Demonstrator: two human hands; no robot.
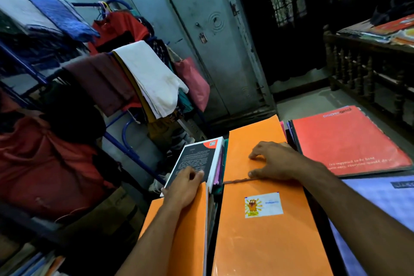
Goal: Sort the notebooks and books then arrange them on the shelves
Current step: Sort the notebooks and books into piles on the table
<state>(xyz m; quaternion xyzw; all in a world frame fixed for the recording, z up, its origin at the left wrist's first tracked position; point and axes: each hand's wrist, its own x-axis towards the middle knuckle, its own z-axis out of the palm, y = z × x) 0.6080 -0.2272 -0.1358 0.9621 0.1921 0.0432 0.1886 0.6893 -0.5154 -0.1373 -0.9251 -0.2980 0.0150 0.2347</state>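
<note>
Several orange-covered notebooks lie in stacks before me. My left hand [184, 186] rests on a black-covered book [197, 159] atop the left stack, its fingers curled over the book's near end, above an orange notebook [179, 226]. My right hand [275, 163] lies flat with spread fingers on the far orange notebook [253, 141]. A nearer orange notebook [264, 242] carries a white label with a yellow cartoon sticker. A red notebook [347, 143] lies to the right and a pale blue one [380, 208] at the right edge.
A blue clothes rack [125, 136] hung with towels and garments stands on the left. A grey metal cupboard [208, 29] is behind. A wooden rail [363, 69] at the right carries more books [394, 29]. More books lie at bottom left [33, 264].
</note>
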